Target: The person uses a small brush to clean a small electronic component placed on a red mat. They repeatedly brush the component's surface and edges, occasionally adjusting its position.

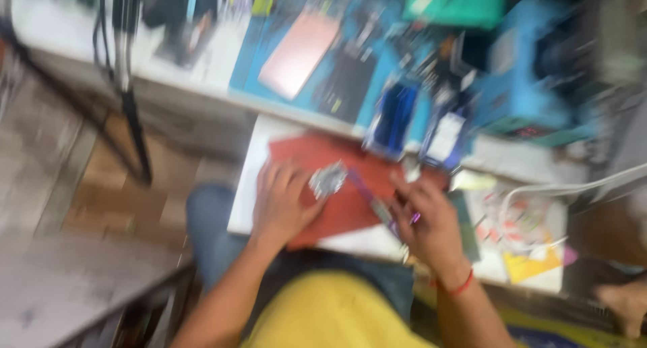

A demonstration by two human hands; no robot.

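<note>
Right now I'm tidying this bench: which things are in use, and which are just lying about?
In use: left hand, silvery piece, right hand, purple tool, red mat.
Lying about: pink slab, green mat, yellow paper.

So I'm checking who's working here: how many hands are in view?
2: the left hand lies on the red mat by a silvery piece; the right hand holds a thin tool. Blur may hide more.

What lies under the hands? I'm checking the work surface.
A red mat lies under the left hand and right hand, on a white board. The frame is blurred; what the palms cover cannot be seen.
</note>
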